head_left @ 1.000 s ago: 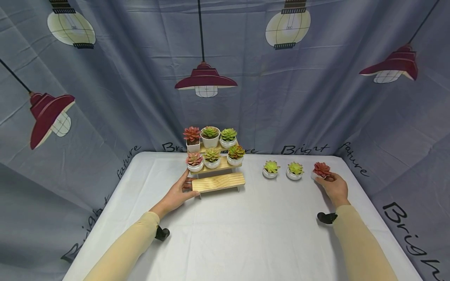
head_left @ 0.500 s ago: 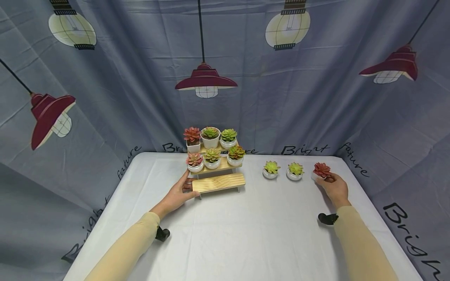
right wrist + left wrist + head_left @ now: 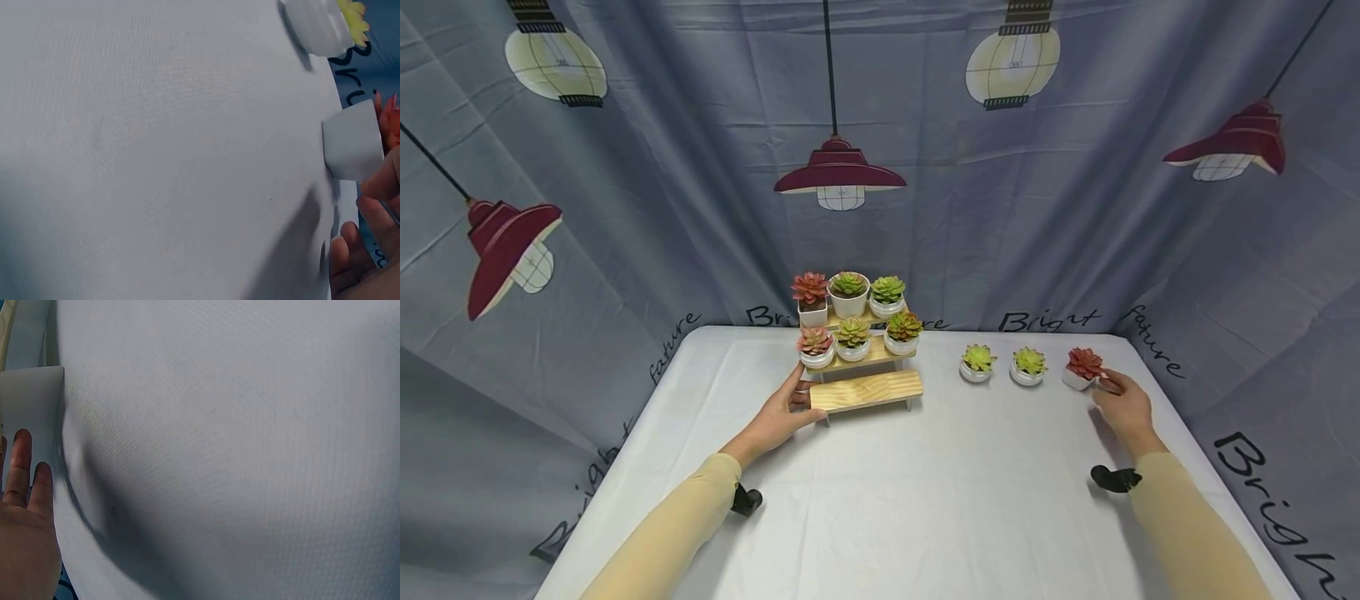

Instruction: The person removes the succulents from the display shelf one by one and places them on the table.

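A tiered wooden plant stand [image 3: 867, 389] stands at the table's back left, with potted succulents on its upper two tiers and its lowest board bare. My left hand [image 3: 778, 417] rests at the stand's left end, thumb by the front corner. In the left wrist view its straight fingers [image 3: 20, 465] lie against the white side panel [image 3: 34, 394]. At the right, a red succulent [image 3: 1084, 364] in a white pot [image 3: 353, 140] sits upright on the table. My right hand [image 3: 1126, 412] is just right of that pot, fingers loosely bent, nothing held.
Two light-green succulents in round white pots, one nearer the stand [image 3: 977, 358] and one nearer the red plant [image 3: 1027, 365], stand between them. A white cloth covers the table [image 3: 940, 500]. A grey printed curtain [image 3: 917, 225] hangs close behind the table's back edge.
My right hand has let go of the red succulent's pot and shifted slightly right and toward me. The pot stays nearly in place. My left hand and the stand have not moved.
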Demonstrator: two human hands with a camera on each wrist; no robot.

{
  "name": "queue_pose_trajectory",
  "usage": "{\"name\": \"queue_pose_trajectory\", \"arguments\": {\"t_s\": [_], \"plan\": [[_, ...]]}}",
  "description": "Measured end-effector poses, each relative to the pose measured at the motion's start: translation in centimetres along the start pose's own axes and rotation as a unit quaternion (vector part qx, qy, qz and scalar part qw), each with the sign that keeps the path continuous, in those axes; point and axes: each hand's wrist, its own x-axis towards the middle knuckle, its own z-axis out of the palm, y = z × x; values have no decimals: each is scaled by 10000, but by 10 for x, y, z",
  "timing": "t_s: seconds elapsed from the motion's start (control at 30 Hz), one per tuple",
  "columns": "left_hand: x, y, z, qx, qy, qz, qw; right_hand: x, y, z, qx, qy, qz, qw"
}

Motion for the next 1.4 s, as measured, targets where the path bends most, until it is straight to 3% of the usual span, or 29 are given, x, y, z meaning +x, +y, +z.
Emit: {"name": "queue_pose_trajectory", "arguments": {"t_s": [0.13, 0.3, 0.43, 0.53, 0.87, 1.17, 1.4], "plan": [[0, 0, 1, 7, -17, -26, 10000, -5, -3, -3, 215, 303, -12, 9993], [0, 2, 0, 22, -8, -36, 10000, -9, -13, -4, 334, 993, -129, 9944], [0, 2, 0, 56, -26, -20, 10000, -18, -31, 0, 503, 1407, -453, 9877], [0, 2, -1, 89, -40, 2, 10000, -29, -48, 6, 544, 1455, -857, 9841], [0, 1, -3, 159, -16, -6, 9999, -63, -101, 42, 908, 778, -2108, 9702], [-1, 1, -2, 149, -61, 13, 9999, -82, -128, 64, 1216, 204, -2537, 9594], [-1, 3, 0, 58, -44, -53, 10000, -92, -139, 81, 965, -145, -2820, 9544]]}}
